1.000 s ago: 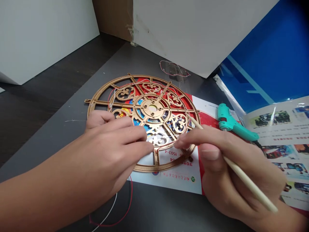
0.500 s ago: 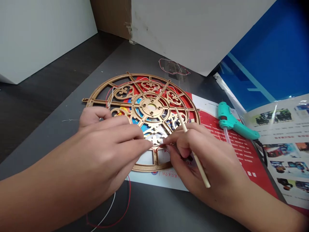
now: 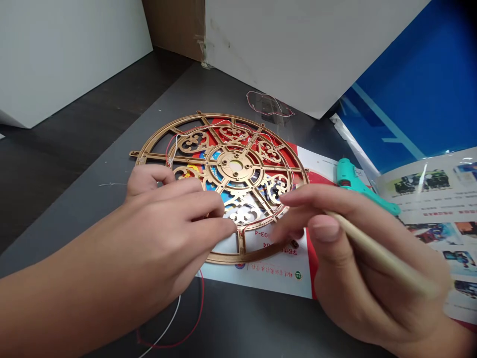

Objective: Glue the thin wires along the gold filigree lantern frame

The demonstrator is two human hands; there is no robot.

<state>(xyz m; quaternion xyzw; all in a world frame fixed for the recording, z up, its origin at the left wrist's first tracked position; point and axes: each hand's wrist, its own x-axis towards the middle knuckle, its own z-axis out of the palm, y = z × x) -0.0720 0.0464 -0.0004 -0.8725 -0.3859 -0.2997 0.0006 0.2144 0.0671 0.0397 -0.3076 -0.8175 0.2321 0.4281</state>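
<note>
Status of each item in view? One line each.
left hand: fingers over the lower part of the frame
right hand: holding the stick, fingertips near the frame
wooden stick: held in the right hand
gold openwork wheel frame: lying flat on the sheet
printed sheet: flat under the frame
teal glue gun: lying on its side, partly behind the right hand
red and white wires: loose on the table

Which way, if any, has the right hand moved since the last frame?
Yes: the right hand moved rightward, away from the centre of the gold filigree wheel, fingertips now near its rim.
</note>
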